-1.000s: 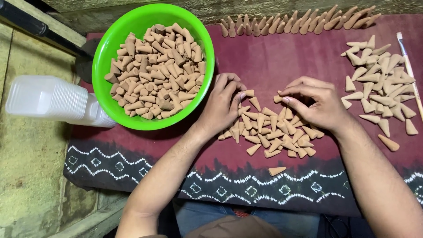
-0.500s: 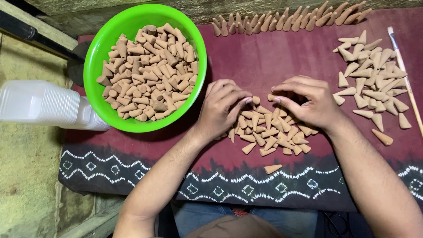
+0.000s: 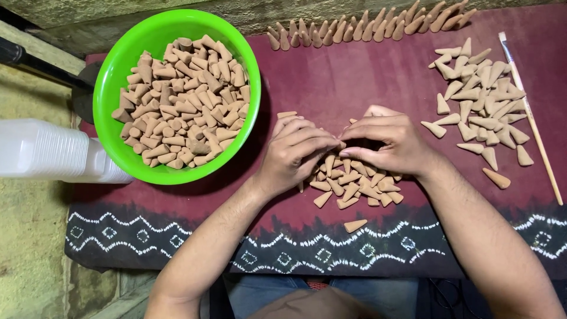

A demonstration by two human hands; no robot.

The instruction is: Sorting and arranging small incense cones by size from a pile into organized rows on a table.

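Observation:
A small heap of tan clay-like cones lies on the maroon cloth in front of me. My left hand rests palm down on the heap's left side, fingers curled over the cones. My right hand covers the heap's right side, its fingertips meeting those of the left hand in the middle. Both hands cup cones under the fingers; I cannot see whether any cone is pinched. One cone lies alone just below the heap.
A bright green bowl heaped with cones sits at the left. A second loose pile of paler cones lies at the right beside a thin brush. A row of cones lines the far edge. A white plastic jug lies at far left.
Both hands have drawn together over the heap until the fingertips meet, gathering the cones into a tighter cluster. The view has shifted slightly.

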